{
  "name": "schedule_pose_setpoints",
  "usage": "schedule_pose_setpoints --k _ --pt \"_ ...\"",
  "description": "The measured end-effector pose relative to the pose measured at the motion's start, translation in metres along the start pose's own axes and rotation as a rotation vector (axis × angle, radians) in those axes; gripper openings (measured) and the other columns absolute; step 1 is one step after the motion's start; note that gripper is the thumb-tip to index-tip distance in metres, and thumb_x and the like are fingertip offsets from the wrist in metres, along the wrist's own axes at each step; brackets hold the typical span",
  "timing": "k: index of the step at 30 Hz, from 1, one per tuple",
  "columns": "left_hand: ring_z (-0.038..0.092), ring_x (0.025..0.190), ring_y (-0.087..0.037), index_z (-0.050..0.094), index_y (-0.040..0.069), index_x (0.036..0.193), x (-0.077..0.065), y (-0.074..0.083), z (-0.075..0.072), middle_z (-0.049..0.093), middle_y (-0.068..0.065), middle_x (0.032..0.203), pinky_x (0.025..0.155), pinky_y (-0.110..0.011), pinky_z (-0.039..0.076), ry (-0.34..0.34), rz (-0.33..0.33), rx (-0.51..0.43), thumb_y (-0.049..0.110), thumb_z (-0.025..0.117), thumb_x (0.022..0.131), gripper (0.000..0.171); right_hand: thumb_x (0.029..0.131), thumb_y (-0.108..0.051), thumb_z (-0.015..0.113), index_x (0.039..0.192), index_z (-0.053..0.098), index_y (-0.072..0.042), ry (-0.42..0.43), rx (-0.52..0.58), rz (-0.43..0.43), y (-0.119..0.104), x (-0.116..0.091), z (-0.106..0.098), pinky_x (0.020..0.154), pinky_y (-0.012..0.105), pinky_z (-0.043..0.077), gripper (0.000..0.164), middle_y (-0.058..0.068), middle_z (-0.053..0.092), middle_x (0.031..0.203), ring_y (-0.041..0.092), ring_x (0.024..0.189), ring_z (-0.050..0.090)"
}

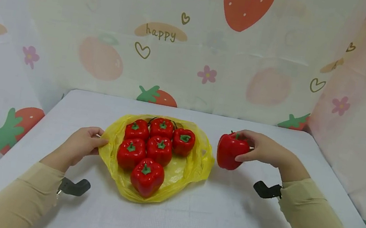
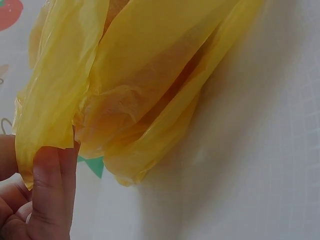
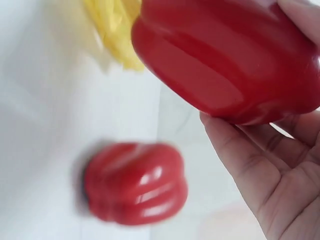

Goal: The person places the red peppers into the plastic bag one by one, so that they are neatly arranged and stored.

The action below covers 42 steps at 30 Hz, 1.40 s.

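My left hand [image 1: 80,145] pinches the left rim of a yellow plastic bag [image 1: 177,172], which lies spread wide on the table. In the left wrist view the bag's thin edge [image 2: 52,115] sits between thumb and fingers. Several glossy red bell peppers with green stems, one of them a front pepper [image 1: 146,179], rest inside the bag. To the right of it, my right hand [image 1: 263,149] grips another red bell pepper [image 1: 228,152] between thumb and fingers. The right wrist view shows this held pepper [image 3: 225,60] up close, with a further red pepper [image 3: 136,184] on the table beyond.
A white cloth covers the table [image 1: 194,226]. Behind it hangs a pale curtain [image 1: 182,70] printed with strawberries, hearts and flowers, which also runs along both sides. A dark mount sticks out from each sleeve near the wrist.
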State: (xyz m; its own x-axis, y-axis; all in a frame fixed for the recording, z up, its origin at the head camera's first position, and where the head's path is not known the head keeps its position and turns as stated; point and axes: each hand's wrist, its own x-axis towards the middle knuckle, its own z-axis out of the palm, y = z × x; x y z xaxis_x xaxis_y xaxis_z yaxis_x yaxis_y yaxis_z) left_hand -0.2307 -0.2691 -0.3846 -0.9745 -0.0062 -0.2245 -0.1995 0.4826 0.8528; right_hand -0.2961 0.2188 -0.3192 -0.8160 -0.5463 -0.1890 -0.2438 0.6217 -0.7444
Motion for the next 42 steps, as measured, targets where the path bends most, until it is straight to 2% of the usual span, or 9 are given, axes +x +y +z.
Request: schedule_pose_setpoints --k 9,18,21,28,36,42 --pt "0.060 0.080 -0.018 0.054 0.001 0.108 0.000 0.000 0.000 0.061 -0.012 0.100 0.078 -0.030 0.053 0.004 0.001 0.011 0.025 0.053 0.093 0.028 0.067 -0.025 0.080 0.124 0.047 -0.017 -0.037 -0.070 -0.007 -0.032 0.023 0.021 0.064 0.034 0.054 0.067 0.007 0.051 0.116 0.028 0.098 0.051" --pt "0.060 0.079 -0.018 0.054 0.001 0.108 0.000 -0.001 0.000 0.061 -0.012 0.100 0.076 -0.029 0.053 0.008 -0.007 0.009 0.025 0.053 0.093 0.028 0.068 -0.024 0.080 0.125 0.047 -0.018 -0.062 -0.172 -0.080 -0.056 0.040 0.044 0.078 0.032 0.052 0.066 0.001 0.049 0.120 0.022 0.110 0.047" --pt "0.060 0.079 -0.018 0.054 0.001 0.108 0.000 -0.001 0.000 0.062 -0.012 0.100 0.076 -0.029 0.053 0.009 -0.007 0.011 0.024 0.053 0.093 0.028 0.066 -0.024 0.081 0.125 0.046 -0.018 -0.062 -0.174 -0.058 -0.061 0.044 0.052 0.078 0.033 0.053 0.068 0.000 0.049 0.121 0.021 0.111 0.046" --pt "0.060 0.079 -0.018 0.054 0.001 0.108 0.000 0.000 0.000 0.062 -0.012 0.099 0.077 -0.029 0.053 0.009 -0.007 0.014 0.025 0.053 0.093 0.028 0.066 -0.029 0.082 0.124 0.046 -0.018 -0.029 -0.287 -0.051 -0.063 0.055 0.068 0.081 0.033 0.052 0.069 -0.001 0.050 0.120 0.018 0.110 0.046" --pt "0.060 0.079 -0.018 0.054 0.001 0.108 0.000 0.000 0.000 0.062 -0.011 0.098 0.076 -0.029 0.053 0.004 -0.008 0.004 0.024 0.053 0.092 0.028 0.066 -0.029 0.082 0.125 0.045 -0.018 0.009 -0.309 -0.050 -0.065 0.059 0.083 0.080 0.033 0.052 0.071 -0.002 0.048 0.122 0.017 0.111 0.046" --pt "0.060 0.079 -0.018 0.054 0.001 0.107 0.000 -0.001 0.001 0.062 -0.011 0.098 0.076 -0.029 0.053 0.005 -0.006 0.005 0.024 0.053 0.092 0.027 0.065 -0.029 0.082 0.128 0.044 -0.018 0.050 -0.316 -0.015 -0.066 0.060 0.090 0.082 0.036 0.052 0.075 0.000 0.046 0.127 0.018 0.114 0.044"
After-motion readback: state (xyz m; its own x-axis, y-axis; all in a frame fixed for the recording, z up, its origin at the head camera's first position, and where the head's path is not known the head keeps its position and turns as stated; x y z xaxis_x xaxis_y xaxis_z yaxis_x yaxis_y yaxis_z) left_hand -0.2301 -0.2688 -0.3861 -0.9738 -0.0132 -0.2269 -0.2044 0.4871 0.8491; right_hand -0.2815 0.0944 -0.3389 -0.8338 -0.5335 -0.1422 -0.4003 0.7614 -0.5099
